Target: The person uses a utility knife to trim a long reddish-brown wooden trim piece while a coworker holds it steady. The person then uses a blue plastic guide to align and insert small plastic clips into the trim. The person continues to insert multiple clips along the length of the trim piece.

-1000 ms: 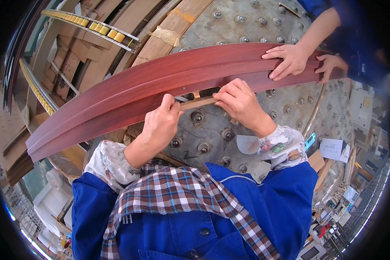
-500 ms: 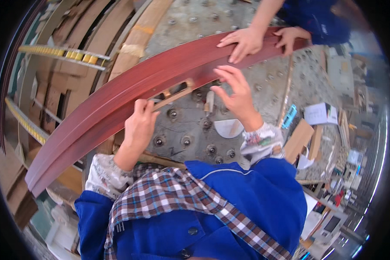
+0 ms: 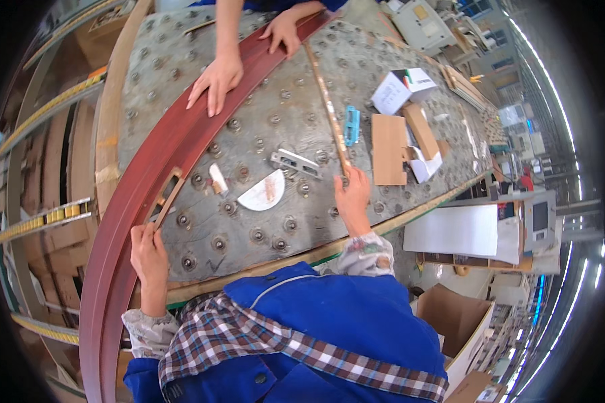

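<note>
The studded metal table (image 3: 245, 168) spread out on both sides of the red board (image 3: 117, 225), which curved down its left part, one end hanging past the near edge. Left of the board stood yellow-roller tracks (image 3: 47, 219). Well to its right, off the table, was an open carton (image 3: 474, 339) with brown inner walls; I couldn't make out what it held. Right of the board, a thin strip (image 3: 326, 101) ran from near its far end to my right hand (image 3: 353, 195), whose fingers met it, though I couldn't tell whether they gripped. My left hand (image 3: 150, 252), well apart from the right, was closed on the board's right edge below its slot. A co-worker's hands (image 3: 216, 77) lay across the board's far half. Farther right of the board sat tan cardboard (image 3: 388, 151) and a white box (image 3: 391, 93); nearer it lay a white half-disc (image 3: 262, 191), a metal fitting (image 3: 296, 162) and a blue tool (image 3: 351, 125).
</note>
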### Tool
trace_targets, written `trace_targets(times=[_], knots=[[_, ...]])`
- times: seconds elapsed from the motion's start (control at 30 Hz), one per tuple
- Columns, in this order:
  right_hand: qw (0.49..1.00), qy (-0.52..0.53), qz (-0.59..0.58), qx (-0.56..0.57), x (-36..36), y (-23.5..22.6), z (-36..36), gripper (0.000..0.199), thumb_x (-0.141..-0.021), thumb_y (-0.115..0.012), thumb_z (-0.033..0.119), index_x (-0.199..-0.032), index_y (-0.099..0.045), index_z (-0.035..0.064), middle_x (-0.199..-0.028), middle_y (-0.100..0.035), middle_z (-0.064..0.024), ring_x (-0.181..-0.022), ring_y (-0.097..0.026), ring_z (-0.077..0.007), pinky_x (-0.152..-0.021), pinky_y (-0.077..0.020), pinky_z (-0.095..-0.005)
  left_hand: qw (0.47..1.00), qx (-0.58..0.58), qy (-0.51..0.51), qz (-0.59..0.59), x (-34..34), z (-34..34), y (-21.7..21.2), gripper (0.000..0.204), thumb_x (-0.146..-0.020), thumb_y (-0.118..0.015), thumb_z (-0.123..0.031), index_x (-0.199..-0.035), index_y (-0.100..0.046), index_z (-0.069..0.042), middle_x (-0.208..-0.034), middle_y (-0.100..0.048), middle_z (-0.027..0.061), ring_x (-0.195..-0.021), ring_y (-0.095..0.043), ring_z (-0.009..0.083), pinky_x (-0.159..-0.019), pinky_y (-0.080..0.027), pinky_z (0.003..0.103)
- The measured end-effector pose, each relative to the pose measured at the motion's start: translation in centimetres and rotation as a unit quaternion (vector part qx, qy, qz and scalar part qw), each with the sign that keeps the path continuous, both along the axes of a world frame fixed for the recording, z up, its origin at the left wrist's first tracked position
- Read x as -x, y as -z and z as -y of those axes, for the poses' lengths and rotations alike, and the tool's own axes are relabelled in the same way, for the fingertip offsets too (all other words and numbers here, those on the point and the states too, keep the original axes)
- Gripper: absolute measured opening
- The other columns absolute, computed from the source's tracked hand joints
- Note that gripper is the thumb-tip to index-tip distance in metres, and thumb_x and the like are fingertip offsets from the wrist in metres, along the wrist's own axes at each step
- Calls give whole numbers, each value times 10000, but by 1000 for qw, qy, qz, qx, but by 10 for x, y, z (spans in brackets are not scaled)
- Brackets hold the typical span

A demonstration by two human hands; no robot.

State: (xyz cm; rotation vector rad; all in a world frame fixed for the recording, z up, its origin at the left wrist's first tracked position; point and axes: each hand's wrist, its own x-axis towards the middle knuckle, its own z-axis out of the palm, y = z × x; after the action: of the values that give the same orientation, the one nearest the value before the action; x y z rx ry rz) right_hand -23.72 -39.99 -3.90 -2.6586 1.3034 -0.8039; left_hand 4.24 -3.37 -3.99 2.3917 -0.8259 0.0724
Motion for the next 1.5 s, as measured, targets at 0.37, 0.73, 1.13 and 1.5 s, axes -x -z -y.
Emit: trace_targets(times=[0.37,0.73,1.13,1.5], knots=[[948,-254,-50,-185,-54,-13,26,356,-797,-733,178,-1115,-641,46,-1076,-658,-148,-1027,-611,-355,-901,-491,-422,997,64,33,-8,-3,-17,-1,224,-857,-688,-63,-1069,-658,4,-1045,-617,130,-942,-634,311,-798,-513,382],[835,-218,204,-462,-98,-29,-74,227,-1030,-435,146,-1110,-601,14,-902,-695,-37,-736,-629,-61,-552,-476,-203,998,-36,-45,-9,-2,-17,-23,401,-762,-794,-292,-1091,-616,-151,-1046,-557,43,-902,-632,274,-664,-535,422],[870,-352,124,-321,-176,-4,-247,276,-911,-679,110,-1124,-539,3,-827,-677,-156,-663,-686,-239,-575,-523,-332,991,-45,-121,35,1,-12,-1,441,-731,-802,-350,-1014,-562,-112,-919,-531,45,-731,-654,215,-497,-486,344],[886,-417,53,-196,-187,-13,-249,325,-935,-626,70,-1231,-542,-33,-876,-708,-166,-750,-724,-264,-639,-560,-347,990,-33,-137,-7,0,-10,1,460,-709,-810,-286,-1046,-570,-85,-941,-551,54,-759,-652,236,-535,-489,351]])
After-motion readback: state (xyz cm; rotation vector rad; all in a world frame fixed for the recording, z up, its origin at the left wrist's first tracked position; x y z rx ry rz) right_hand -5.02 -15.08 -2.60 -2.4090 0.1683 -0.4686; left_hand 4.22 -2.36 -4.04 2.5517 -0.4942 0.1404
